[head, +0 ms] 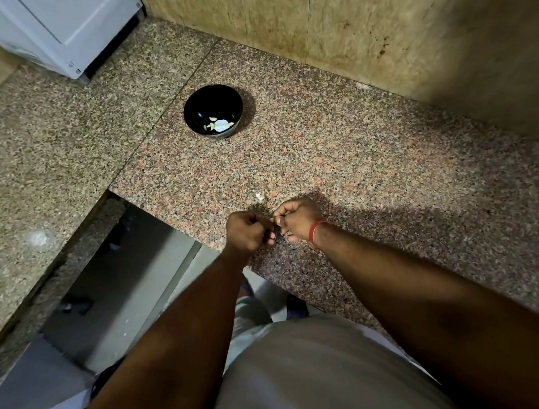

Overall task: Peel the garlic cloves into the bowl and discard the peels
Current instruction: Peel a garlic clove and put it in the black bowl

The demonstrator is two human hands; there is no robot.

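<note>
A person stands at the near edge of a speckled granite counter (354,152), both forearms reaching forward over it. The left hand (246,230) and the right hand (298,219) meet knuckle to knuckle just inside that edge, fingers of both curled tight toward each other. A thin pale sliver shows at the right hand's fingertips (277,218); whatever the two hands pinch between them is otherwise hidden, so a garlic clove cannot be confirmed. A red thread band (315,233) circles the right wrist.

A small white scrap of peel (259,198) lies on the stone just beyond the hands. Farther back and slightly left, well apart from the hands, a black bowl (204,104) sits upright on the counter, with a few pale peeled garlic cloves (218,124) at its bottom. Open granite stretches between hands and bowl and runs wide to the right, up to a mottled beige wall (376,24) at the far side.

To the left, the counter's edge drops away at a cut corner, beside a lower granite slab (32,152). A white appliance (64,30) stands at the far left corner.
</note>
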